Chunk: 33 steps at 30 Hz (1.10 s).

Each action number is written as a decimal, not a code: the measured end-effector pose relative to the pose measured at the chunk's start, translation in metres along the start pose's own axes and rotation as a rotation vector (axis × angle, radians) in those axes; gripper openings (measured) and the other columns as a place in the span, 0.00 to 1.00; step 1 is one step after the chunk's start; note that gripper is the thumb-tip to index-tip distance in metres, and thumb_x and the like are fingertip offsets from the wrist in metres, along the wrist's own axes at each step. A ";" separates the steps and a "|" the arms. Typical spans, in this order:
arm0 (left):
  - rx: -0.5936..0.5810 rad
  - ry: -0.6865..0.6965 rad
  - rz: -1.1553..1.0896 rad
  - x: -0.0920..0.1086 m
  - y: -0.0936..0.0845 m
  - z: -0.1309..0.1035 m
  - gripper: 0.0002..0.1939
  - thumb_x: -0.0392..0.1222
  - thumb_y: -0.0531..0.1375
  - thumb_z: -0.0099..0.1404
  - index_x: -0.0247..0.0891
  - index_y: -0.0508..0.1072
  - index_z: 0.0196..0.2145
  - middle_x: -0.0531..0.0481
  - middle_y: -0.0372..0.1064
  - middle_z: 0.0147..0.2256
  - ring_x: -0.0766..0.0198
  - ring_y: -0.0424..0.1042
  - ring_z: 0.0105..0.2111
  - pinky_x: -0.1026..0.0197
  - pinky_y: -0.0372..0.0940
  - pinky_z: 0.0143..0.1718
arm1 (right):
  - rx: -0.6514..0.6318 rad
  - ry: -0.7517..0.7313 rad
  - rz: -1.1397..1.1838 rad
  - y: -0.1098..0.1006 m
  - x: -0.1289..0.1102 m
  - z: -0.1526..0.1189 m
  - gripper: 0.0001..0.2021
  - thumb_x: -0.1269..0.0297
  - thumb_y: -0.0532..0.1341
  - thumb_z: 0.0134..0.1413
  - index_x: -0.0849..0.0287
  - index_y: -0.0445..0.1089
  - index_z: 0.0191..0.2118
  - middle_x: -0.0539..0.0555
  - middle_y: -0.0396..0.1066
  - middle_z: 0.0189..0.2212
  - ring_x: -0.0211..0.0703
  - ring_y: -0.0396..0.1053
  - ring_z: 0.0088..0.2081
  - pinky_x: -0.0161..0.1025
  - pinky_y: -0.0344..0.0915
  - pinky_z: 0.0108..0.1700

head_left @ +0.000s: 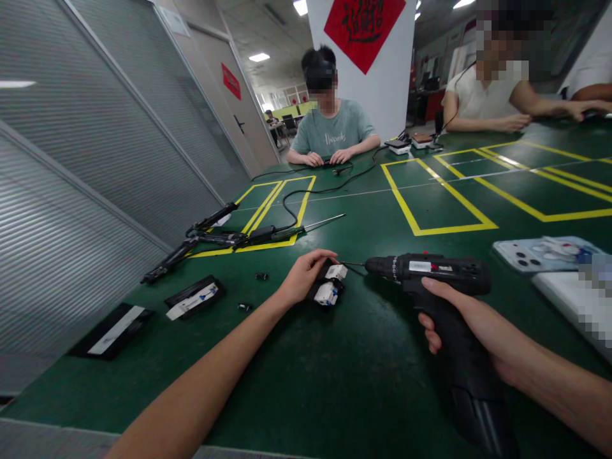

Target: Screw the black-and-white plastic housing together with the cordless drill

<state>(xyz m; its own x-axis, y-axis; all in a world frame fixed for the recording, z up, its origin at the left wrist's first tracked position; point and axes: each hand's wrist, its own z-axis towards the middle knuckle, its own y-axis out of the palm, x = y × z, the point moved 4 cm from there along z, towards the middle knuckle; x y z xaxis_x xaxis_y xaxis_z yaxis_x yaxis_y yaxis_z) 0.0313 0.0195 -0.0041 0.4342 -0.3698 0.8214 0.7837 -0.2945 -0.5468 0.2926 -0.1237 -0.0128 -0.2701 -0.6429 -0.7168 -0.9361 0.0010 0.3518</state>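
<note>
My right hand (459,312) is wrapped round the handle of a black cordless drill (430,271), which lies level and points left. Its long thin bit (354,264) reaches to the upper edge of a small black part with white blocks (329,284). I cannot tell whether the tip touches it. My left hand (306,275) grips that part from the left, fingers over its far side. Two tiny black pieces (261,276) lie on the green table left of this hand. Beyond them are a black tray with a white strip (196,298) and a flat black piece with a pale strip (112,331).
A black jointed frame (191,245) lies at the left, near a corded tool with a thin metal shaft (325,223). Yellow tape (454,228) marks rectangles on the green table (354,395). A phone (530,254) lies at the right. People sit across the table.
</note>
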 end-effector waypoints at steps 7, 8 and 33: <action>-0.065 0.152 -0.011 0.009 -0.002 -0.002 0.17 0.31 0.46 0.62 0.36 0.75 0.36 0.44 0.71 0.44 0.59 0.68 0.47 0.54 0.59 0.53 | -0.007 0.000 0.027 -0.004 0.000 -0.008 0.22 0.45 0.60 0.54 0.62 0.69 0.24 0.52 0.66 0.19 0.39 0.64 0.21 0.35 0.64 0.26; -0.073 0.139 -0.033 0.008 -0.001 -0.002 0.17 0.29 0.46 0.60 0.35 0.74 0.36 0.44 0.71 0.44 0.59 0.69 0.47 0.54 0.60 0.52 | -0.002 -0.009 0.044 -0.006 -0.001 -0.009 0.20 0.46 0.61 0.54 0.61 0.70 0.27 0.51 0.66 0.20 0.39 0.63 0.21 0.35 0.64 0.26; 0.064 -0.004 0.084 -0.007 -0.008 -0.001 0.12 0.37 0.47 0.65 0.35 0.70 0.34 0.49 0.70 0.34 0.62 0.69 0.35 0.61 0.63 0.39 | 0.078 -0.042 -0.149 -0.010 -0.015 -0.022 0.21 0.49 0.57 0.58 0.66 0.73 0.36 0.54 0.69 0.18 0.39 0.66 0.19 0.31 0.62 0.21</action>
<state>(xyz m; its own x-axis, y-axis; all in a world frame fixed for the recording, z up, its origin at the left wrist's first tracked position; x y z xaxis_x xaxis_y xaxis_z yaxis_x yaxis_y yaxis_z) 0.0217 0.0232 -0.0057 0.5017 -0.3871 0.7736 0.7709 -0.2058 -0.6029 0.3109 -0.1308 0.0082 -0.1351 -0.6077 -0.7826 -0.9807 -0.0308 0.1933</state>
